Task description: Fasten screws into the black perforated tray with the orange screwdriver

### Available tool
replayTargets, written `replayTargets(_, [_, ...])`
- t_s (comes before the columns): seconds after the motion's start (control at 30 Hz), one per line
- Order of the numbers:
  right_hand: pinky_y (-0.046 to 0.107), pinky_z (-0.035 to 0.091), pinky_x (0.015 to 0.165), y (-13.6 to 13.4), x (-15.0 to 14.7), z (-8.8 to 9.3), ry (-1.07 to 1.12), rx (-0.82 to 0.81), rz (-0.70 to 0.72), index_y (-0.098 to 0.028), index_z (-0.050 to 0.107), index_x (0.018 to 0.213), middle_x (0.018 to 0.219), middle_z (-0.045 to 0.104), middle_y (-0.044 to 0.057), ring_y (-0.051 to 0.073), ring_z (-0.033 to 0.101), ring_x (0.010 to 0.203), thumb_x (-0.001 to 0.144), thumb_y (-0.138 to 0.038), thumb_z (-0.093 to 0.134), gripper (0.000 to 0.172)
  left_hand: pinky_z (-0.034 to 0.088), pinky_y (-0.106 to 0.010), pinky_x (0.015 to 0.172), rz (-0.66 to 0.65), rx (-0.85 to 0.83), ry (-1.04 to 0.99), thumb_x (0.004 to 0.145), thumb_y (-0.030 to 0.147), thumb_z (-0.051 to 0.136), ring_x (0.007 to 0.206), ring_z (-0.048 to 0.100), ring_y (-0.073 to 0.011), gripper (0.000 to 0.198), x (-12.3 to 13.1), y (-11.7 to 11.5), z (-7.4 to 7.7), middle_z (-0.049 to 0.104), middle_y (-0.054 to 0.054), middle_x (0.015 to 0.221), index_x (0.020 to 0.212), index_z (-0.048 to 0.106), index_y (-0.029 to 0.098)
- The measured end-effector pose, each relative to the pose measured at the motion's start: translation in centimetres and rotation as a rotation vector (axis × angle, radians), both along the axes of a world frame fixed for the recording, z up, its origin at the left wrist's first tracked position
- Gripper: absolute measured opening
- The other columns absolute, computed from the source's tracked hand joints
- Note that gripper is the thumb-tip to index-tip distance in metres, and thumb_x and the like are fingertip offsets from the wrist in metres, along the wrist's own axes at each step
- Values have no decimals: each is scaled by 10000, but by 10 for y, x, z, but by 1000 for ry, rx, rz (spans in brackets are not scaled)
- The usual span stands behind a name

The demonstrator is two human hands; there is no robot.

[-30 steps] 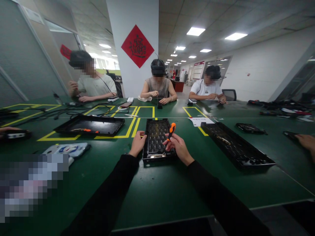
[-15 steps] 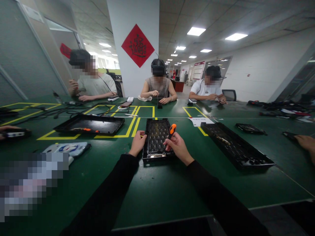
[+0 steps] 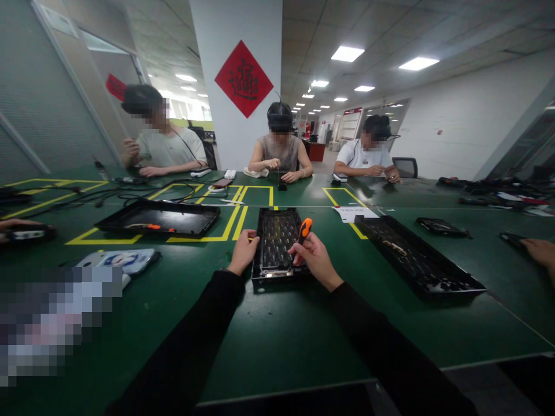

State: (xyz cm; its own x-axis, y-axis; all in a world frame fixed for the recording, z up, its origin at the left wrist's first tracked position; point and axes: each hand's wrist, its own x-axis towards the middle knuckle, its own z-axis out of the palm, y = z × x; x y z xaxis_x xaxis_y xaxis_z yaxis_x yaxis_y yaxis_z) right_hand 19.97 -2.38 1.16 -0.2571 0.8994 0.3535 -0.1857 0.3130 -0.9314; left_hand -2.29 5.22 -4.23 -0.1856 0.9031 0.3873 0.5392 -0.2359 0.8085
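Observation:
In front of me on the green table lies a black rectangular casing (image 3: 277, 237) with rows of small parts inside and a metal piece (image 3: 280, 273) at its near end. My left hand (image 3: 244, 252) grips the casing's left edge, thumb at the rim. A screwdriver (image 3: 305, 229) with an orange and black handle is held in my right hand (image 3: 318, 260), over the right side of the casing. Its handle points up and the fingers are closed round its lower part. The screwdriver's tip is hidden by the hand.
To the left, a larger black tray (image 3: 160, 219) contains orange-handled tools. A long black casing (image 3: 416, 260) lies to the right, near a white paper (image 3: 355, 214). A phone case (image 3: 117, 261) is at near left. Co-workers sit across the table (image 3: 269, 335); other hands show at both sides.
Both hands keep their hold and the casing stays in place. The screwdriver and right hand have barely shifted; the view itself moved slightly.

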Motion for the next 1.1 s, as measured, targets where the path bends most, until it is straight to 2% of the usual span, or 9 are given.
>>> replayTargets(0.1, [203, 453, 462, 0, 0, 1, 4, -9, 0, -193, 449, 947, 737, 645, -3, 78, 548, 480, 768, -363, 602, 290, 443, -333, 802, -2, -2, 2, 783, 293, 477, 835, 568, -170, 250, 0, 0, 0, 585, -72, 966, 990, 514, 158])
replayTargets(0.3, [227, 472, 498, -1, 4, 2, 19, -41, 23, -163, 515, 1053, 785, 646, 44, 98, 573, 535, 840, -390, 464, 315, 435, -331, 811, 2, -9, -4, 778, 292, 488, 844, 568, -170, 248, 0, -1, 2, 588, -76, 968, 983, 520, 156])
replayTargets(0.4, [226, 469, 491, 0, 3, 1, 5, -18, 4, -164, 519, 984, 789, 652, 44, 97, 568, 532, 823, -399, 501, 286, 439, -326, 795, 7, -15, -8, 776, 296, 491, 824, 569, -164, 253, 0, -1, 2, 590, -75, 962, 985, 523, 156])
replayTargets(0.53, [216, 459, 478, 0, 1, -1, 10, 1, -11, -190, 449, 908, 779, 657, 20, 83, 555, 503, 782, -391, 576, 270, 439, -325, 788, 10, -13, -5, 776, 295, 489, 816, 564, -164, 245, 0, 0, 0, 589, -75, 958, 974, 525, 155])
replayTargets(0.73, [212, 455, 465, 0, 1, 0, 4, -1, -3, -198, 417, 897, 717, 645, -9, 86, 555, 481, 759, -361, 614, 291, 441, -328, 789, -2, -6, 13, 787, 298, 478, 832, 562, -170, 241, 0, 0, 0, 588, -76, 967, 974, 521, 152])
replayTargets(0.93, [226, 476, 488, -2, 3, 3, 19, -35, 21, -171, 493, 1036, 778, 655, 38, 103, 583, 535, 835, -375, 480, 287, 447, -327, 782, 0, -18, 3, 788, 299, 480, 826, 567, -169, 241, 0, -2, 2, 590, -77, 963, 976, 521, 154])
replayTargets(1.1, [217, 469, 473, -1, 2, 1, 11, -9, -12, -184, 476, 920, 778, 660, 26, 94, 569, 522, 807, -379, 539, 234, 443, -332, 798, 4, -22, -9, 784, 290, 484, 832, 566, -169, 235, 1, -3, 3, 587, -76, 963, 972, 523, 155])
